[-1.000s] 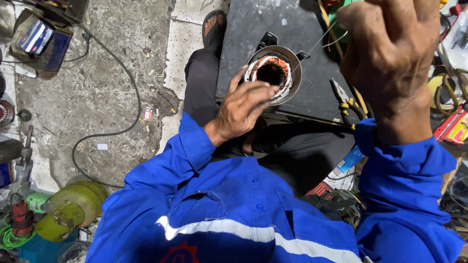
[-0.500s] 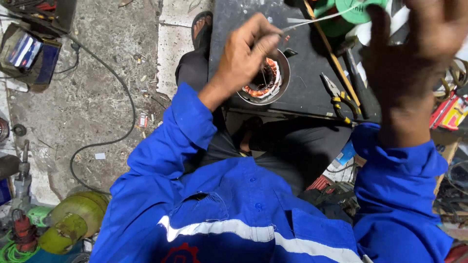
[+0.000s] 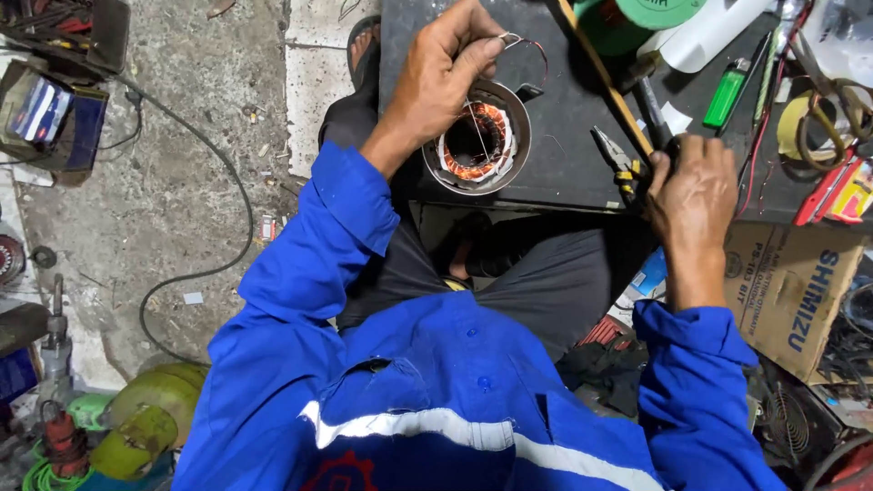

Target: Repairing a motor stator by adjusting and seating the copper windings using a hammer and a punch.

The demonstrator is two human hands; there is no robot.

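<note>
My left hand is raised just above a round motor stator with copper windings, which sits on a black table top. Its fingers pinch a thin wire that loops up from the stator's bore. To the right, my right hand lies at the table's front edge, fingers curled around the handles of pliers whose jaws point toward the stator. Blue sleeves cover both arms.
On the table lie a wooden stick, a green spool, a green lighter and a tape roll. A cardboard box stands at right. On the concrete floor are a black cable, a meter box and a yellow-green housing.
My left hand has lifted off the stator and drawn the wire upward. My right hand has dropped from high in the view down onto the pliers.
</note>
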